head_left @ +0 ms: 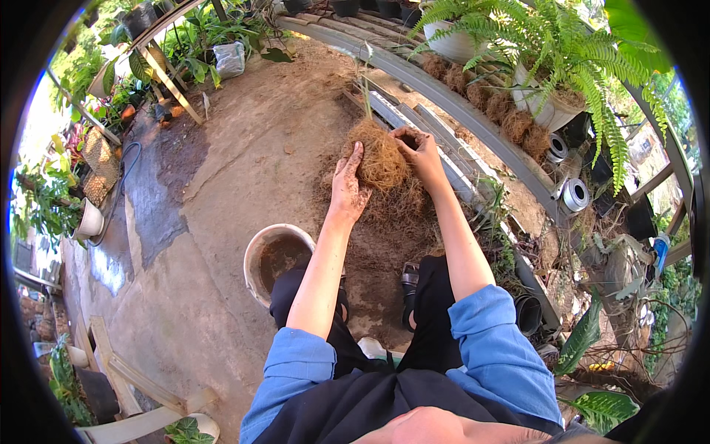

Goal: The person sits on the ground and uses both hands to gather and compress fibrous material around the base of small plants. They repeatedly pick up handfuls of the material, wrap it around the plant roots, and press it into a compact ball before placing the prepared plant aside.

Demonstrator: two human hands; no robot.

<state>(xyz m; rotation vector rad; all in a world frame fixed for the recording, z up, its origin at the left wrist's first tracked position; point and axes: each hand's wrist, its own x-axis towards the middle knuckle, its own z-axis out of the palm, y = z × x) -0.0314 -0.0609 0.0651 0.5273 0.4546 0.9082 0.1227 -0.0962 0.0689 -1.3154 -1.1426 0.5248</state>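
Note:
A ball of brown plant fibre (378, 155) is held up at the centre, with thin pale green stems (366, 95) rising from its top. My left hand (350, 186), smeared with soil, supports the ball's left side with its fingers along it. My right hand (417, 152) is at the ball's upper right, its fingers bent and the thumb and fingertips close together; whether it pinches a strand cannot be told. A heap of loose brown fibre (402, 208) lies on the ground below the ball. At my left knee stands a whitish bucket (254, 261) holding brown, murky contents.
Metal rails (438, 139) run along the ground at the right. Beyond them, a slatted bench (355, 28) carries more fibre balls (513, 123) and a potted fern (554, 105). A hose (125, 161) lies at the left. A wooden frame (150, 383) stands at lower left.

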